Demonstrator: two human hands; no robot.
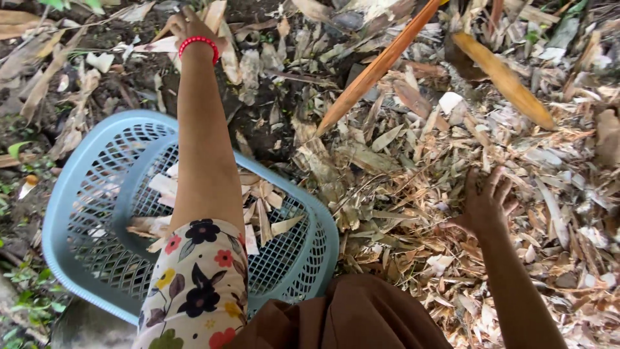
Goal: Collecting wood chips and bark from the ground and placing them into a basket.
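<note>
My left hand (pixel 188 26) reaches far forward over the ground, a red bead bracelet on its wrist, its fingers down among dry leaves and dark soil; whether it grips a leaf is hidden. My left arm passes above a light blue plastic mesh basket (pixel 77 187) lying tilted on the ground, with a few dry leaves (pixel 261 207) inside it. My right hand (pixel 485 203) is spread flat, fingers apart, resting on a thick heap of dry bamboo leaves (pixel 413 168) at the right. It holds nothing.
A long orange-brown bamboo sheath (pixel 378 64) and a yellow one (pixel 504 81) lie across the litter at the top. Dark bare soil (pixel 271 110) shows in the middle. Green weeds (pixel 26 284) edge the left side.
</note>
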